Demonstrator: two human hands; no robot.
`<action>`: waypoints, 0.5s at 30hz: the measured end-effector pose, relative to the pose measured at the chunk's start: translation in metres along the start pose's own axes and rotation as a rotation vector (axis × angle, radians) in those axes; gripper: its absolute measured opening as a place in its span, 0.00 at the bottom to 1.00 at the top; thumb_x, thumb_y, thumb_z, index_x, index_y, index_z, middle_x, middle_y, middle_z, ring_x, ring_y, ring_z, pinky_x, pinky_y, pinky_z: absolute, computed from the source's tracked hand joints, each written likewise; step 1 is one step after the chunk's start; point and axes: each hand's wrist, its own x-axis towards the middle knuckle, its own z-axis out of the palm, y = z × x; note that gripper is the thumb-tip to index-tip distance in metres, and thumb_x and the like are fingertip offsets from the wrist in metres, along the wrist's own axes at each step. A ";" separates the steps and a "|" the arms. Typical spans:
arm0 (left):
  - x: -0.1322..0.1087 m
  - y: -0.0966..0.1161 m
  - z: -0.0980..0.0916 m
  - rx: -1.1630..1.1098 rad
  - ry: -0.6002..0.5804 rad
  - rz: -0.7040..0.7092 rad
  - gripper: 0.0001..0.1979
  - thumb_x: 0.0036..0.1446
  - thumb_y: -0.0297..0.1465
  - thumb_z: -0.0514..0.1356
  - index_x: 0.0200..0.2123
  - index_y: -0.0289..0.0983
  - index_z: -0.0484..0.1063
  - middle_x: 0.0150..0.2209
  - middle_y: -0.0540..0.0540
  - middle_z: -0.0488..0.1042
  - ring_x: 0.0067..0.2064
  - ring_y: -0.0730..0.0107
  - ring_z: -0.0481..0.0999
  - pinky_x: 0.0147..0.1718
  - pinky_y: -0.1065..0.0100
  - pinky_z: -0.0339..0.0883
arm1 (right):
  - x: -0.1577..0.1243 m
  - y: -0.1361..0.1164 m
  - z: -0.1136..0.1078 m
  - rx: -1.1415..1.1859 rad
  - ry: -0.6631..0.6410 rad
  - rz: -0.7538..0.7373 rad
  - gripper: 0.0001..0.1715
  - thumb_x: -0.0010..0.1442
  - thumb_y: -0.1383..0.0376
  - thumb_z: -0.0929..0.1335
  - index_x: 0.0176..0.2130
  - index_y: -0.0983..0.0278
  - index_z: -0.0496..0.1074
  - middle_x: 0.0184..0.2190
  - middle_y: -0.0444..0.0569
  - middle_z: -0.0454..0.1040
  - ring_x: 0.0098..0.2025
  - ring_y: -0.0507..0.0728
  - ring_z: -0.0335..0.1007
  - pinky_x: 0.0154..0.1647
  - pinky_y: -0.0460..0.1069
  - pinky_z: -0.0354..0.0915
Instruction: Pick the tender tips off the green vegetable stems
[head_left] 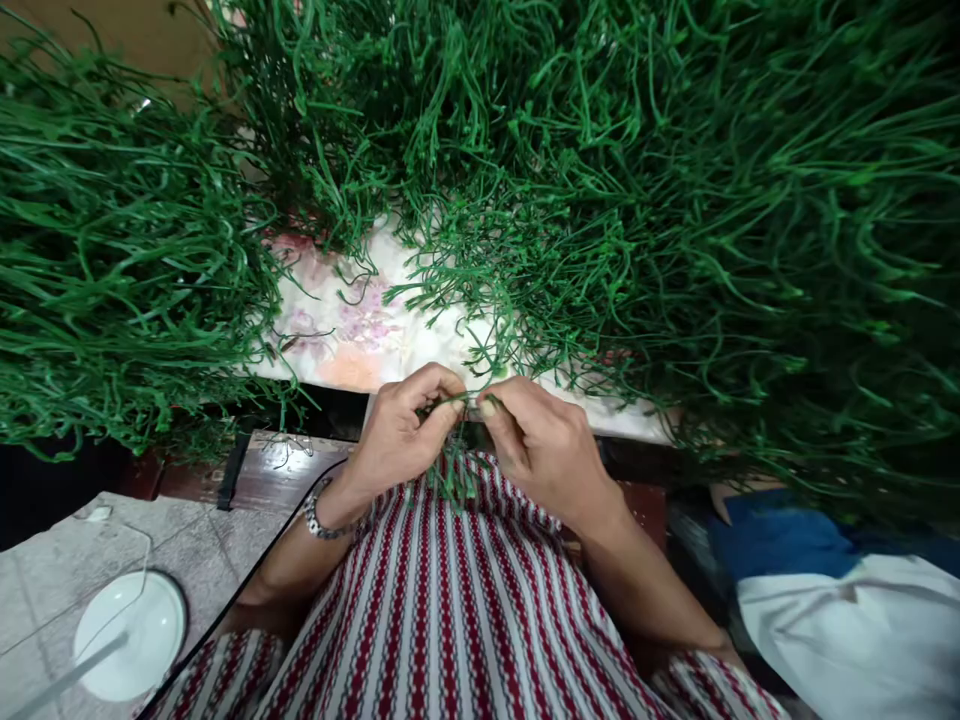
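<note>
From where I stand, the left hand [409, 425] keeps a narrow grip, thumb and forefinger pinched on a green sprig [454, 470] whose fine ends hang just below the fingers; the right hand [551, 445] faces it with a grip just as tight, thumb and forefinger closed on a thin green stem [490, 401]; the two sets of fingertips are very near each other, and I cannot tell whether one strand runs across both; both hands are at the near edge of a surface [397, 335], which is covered in pale cloth printed with pink, purple and orange patches; a banded bracelet or watch [322, 512] circles the left wrist; behind the hands lies the striped garment [450, 620], white with dark red lines, and the sprig dangles in front of it.

Farther out, a large heap of green stems [675, 200] spreads over the back and right of the surface, some thin tips reaching close to the right hand; another pile of green stems [127, 240] fills the left side and droops over the edge; below that is a shiny brown board [289, 465]; lower left, a white round base [127, 635] stands on a tiled floor [202, 545]; at the far right are blue cloth [787, 530] and white cloth [847, 630].
</note>
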 end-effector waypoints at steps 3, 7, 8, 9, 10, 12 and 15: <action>-0.001 -0.001 0.006 -0.027 0.051 0.018 0.02 0.54 0.25 0.55 0.30 0.36 0.67 0.23 0.54 0.67 0.23 0.80 0.66 0.24 0.77 0.61 | 0.001 0.005 0.012 0.052 0.042 0.069 0.11 0.61 0.60 0.63 0.33 0.66 0.65 0.29 0.47 0.67 0.29 0.50 0.62 0.30 0.46 0.58; -0.002 -0.003 0.009 0.055 0.071 0.073 0.02 0.53 0.25 0.57 0.30 0.36 0.67 0.25 0.53 0.69 0.26 0.79 0.68 0.26 0.77 0.61 | -0.001 0.007 0.013 0.131 0.078 0.086 0.16 0.56 0.56 0.68 0.38 0.65 0.63 0.30 0.45 0.67 0.30 0.51 0.62 0.30 0.45 0.59; -0.002 -0.003 0.009 0.068 0.047 0.077 0.02 0.53 0.25 0.57 0.30 0.36 0.67 0.25 0.53 0.69 0.26 0.79 0.68 0.26 0.77 0.61 | -0.002 0.006 0.012 0.126 0.100 0.081 0.17 0.56 0.56 0.68 0.40 0.65 0.63 0.31 0.46 0.67 0.31 0.51 0.63 0.32 0.45 0.60; -0.003 -0.003 0.009 0.071 0.018 0.076 0.02 0.53 0.24 0.56 0.30 0.36 0.67 0.25 0.53 0.69 0.25 0.79 0.68 0.26 0.77 0.61 | -0.003 0.006 0.011 0.119 0.104 0.067 0.18 0.56 0.57 0.67 0.41 0.66 0.63 0.32 0.47 0.67 0.32 0.51 0.63 0.33 0.46 0.61; -0.003 -0.003 0.008 0.065 -0.009 0.070 0.02 0.53 0.24 0.56 0.29 0.36 0.68 0.25 0.53 0.70 0.25 0.79 0.68 0.26 0.77 0.60 | -0.003 0.006 0.011 0.112 0.091 0.047 0.18 0.57 0.57 0.67 0.42 0.66 0.63 0.33 0.48 0.66 0.33 0.52 0.63 0.34 0.47 0.61; -0.004 -0.003 0.007 0.022 -0.046 0.042 0.03 0.53 0.25 0.56 0.29 0.36 0.68 0.25 0.52 0.70 0.25 0.78 0.67 0.26 0.77 0.60 | -0.004 0.008 0.012 0.101 0.022 0.008 0.15 0.58 0.58 0.66 0.40 0.66 0.64 0.33 0.48 0.65 0.34 0.53 0.62 0.35 0.47 0.61; -0.005 -0.004 0.006 -0.085 -0.072 -0.021 0.02 0.55 0.27 0.56 0.30 0.36 0.68 0.24 0.52 0.69 0.25 0.78 0.66 0.25 0.77 0.59 | -0.004 0.013 0.014 0.115 -0.044 -0.021 0.12 0.58 0.59 0.66 0.38 0.65 0.66 0.30 0.47 0.63 0.34 0.53 0.61 0.34 0.47 0.61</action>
